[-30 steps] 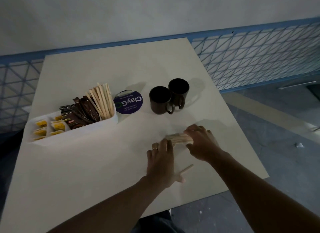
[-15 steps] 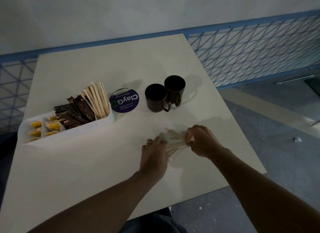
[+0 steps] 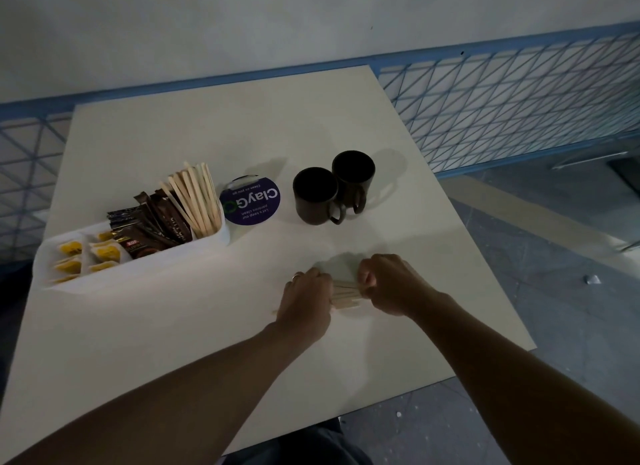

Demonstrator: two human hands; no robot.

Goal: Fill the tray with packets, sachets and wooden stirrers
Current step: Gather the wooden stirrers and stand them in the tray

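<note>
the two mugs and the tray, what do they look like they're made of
Mugs: likely glazed ceramic, dark brown, thick walls and looped handles; the dim light shows little sheen, so the finish is uncertain. Tray: probably moulded plastic, white, smooth, with rounded corners and thin divider walls.

Pale wall; blue mesh railing; grey floor; dim light.

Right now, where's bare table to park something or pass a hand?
Free: the table behind the tray and mugs, and its near-left part below the tray. Crowded: tray-to-mugs row, and around both hands gathering stirrers.
</note>
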